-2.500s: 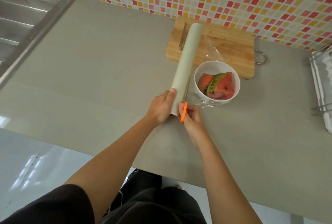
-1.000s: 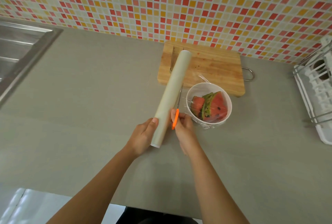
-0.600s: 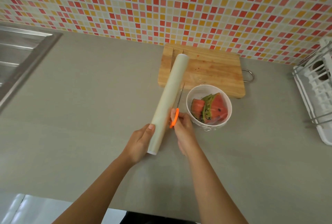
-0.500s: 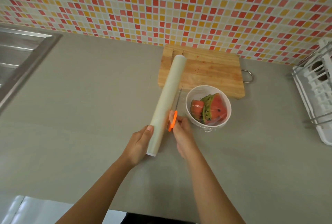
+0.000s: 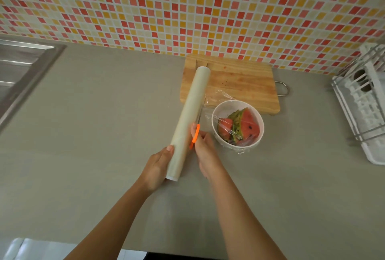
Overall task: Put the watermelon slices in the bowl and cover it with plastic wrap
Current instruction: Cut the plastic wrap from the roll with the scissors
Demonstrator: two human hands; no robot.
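1. As I look down at the grey counter (image 5: 93, 134), my left hand (image 5: 157, 165) is nearest, fingers wrapped around the near end of the plastic wrap roll (image 5: 188, 123).
2. Just right of it, my right hand (image 5: 205, 151) is closed on the orange handle of the scissors (image 5: 195, 132), whose blades lie along the roll's right side.
3. Right of the scissors sits the white bowl (image 5: 237, 123) holding the watermelon slices (image 5: 241, 127), with clear film (image 5: 220, 98) draped over it and trailing toward the roll.
4. Farther back lies the wooden cutting board (image 5: 239, 80), under the roll's far end.
5. Beyond stands the tiled wall (image 5: 187, 5).
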